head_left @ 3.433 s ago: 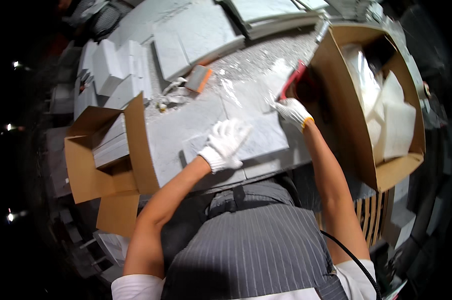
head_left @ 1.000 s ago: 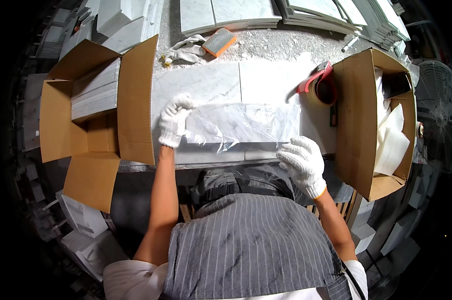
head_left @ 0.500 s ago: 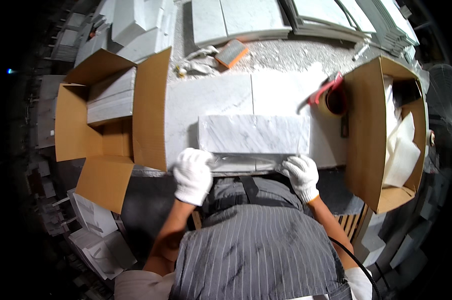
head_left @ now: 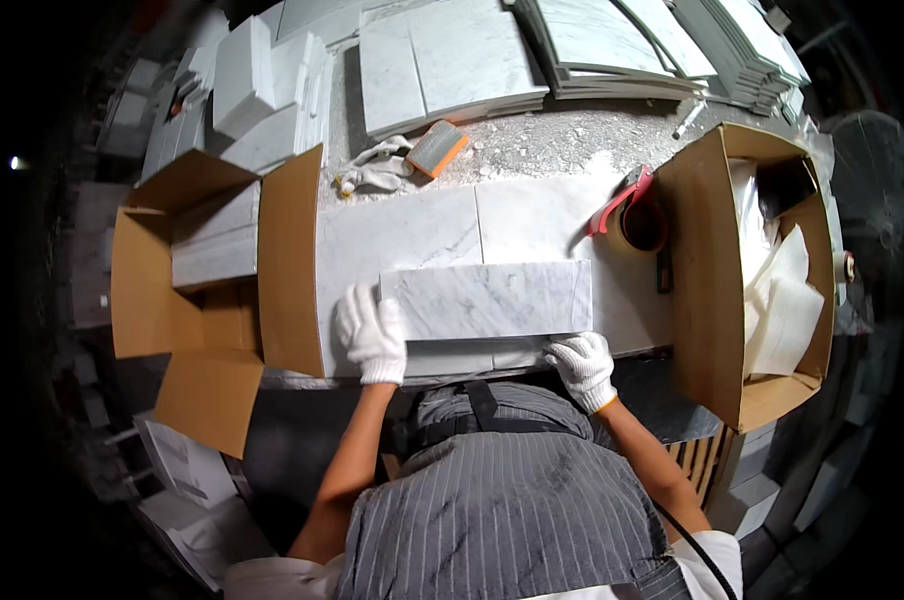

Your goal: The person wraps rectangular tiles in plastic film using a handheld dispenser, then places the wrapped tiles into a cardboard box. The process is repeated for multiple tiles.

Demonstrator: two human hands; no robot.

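Note:
A long rectangular white marble tile piece with grey veins (head_left: 487, 300), possibly a stack, lies crosswise in front of me on larger marble slabs (head_left: 402, 225). My left hand (head_left: 372, 335), in a white knit glove, is at its left end with the fingers stretched forward. At the near right corner, my right hand (head_left: 584, 368), gloved the same, has its fingers curled together. Whatever those fingertips may pinch is too small to make out.
An open cardboard box (head_left: 292, 260) holding marble tiles stands left; another (head_left: 707, 290) with white foam sheets (head_left: 787, 310) stands right. A red tape dispenser (head_left: 627, 215), an orange-edged sanding block (head_left: 438, 150) and crumpled gloves (head_left: 377, 165) lie beyond. Tile stacks (head_left: 452, 65) line the back.
My left hand has moved from the near edge to the marble's left end, its fingers straightening. Clear film seen between my hands before no longer shows. My right hand stays by the near right corner.

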